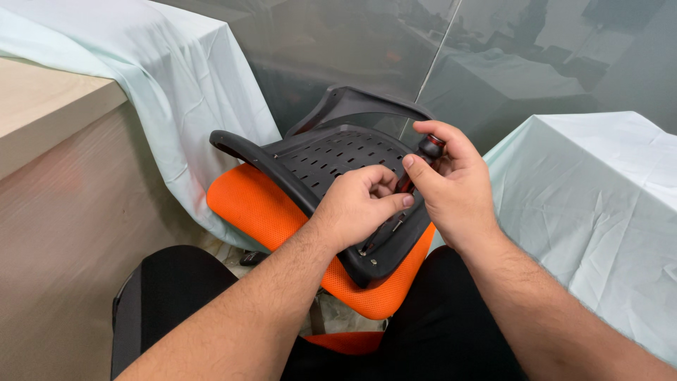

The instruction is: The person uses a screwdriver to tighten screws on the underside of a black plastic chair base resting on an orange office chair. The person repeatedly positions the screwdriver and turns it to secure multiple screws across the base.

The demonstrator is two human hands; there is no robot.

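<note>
The right hand grips a screwdriver; the left hand pinches its shaft over the orange chair seat. Pale cloth drapes right of them, before a glass wall.

Right hand gripping a red-and-black screwdriver. Left hand pinching beside its shaft, over black perforated chair seat underside. Orange cushion beneath.

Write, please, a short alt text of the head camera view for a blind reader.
Two bare hands work a screwdriver on the black plastic underside of an orange chair seat on the person's lap: right hand on the handle, left hand near the shaft. Pale cloth covers nearby furniture.
</note>
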